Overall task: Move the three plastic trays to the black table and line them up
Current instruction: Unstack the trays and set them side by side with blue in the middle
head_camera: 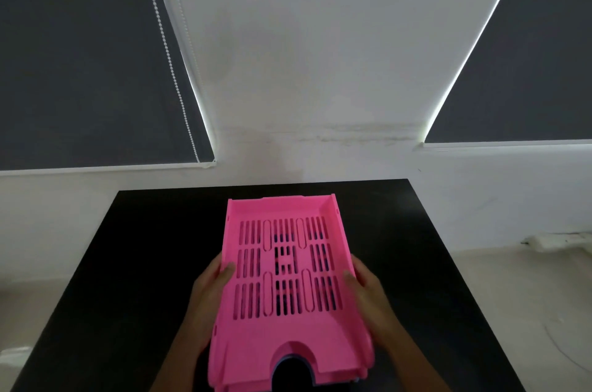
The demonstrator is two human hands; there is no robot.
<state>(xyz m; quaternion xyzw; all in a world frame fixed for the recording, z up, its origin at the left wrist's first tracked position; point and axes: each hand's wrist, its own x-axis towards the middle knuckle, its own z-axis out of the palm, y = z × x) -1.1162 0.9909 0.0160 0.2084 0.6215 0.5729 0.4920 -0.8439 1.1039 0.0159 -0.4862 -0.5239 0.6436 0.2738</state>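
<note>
A pink slotted plastic tray (286,337) is on top of a nested stack over the black table (128,263). A blue edge of another tray (290,359) shows under its front notch, and more pink rim shows at the bottom. My left hand (209,287) grips the tray's left side, thumb over the rim. On the right side my right hand (365,286) holds the stack the same way. I cannot tell whether the stack rests on the table or hovers just above it.
The table stands against a white wall (304,71) with dark roller blinds (80,55) on both sides. A white power strip (557,239) lies on the floor to the right, with a thin cable (570,356) nearby.
</note>
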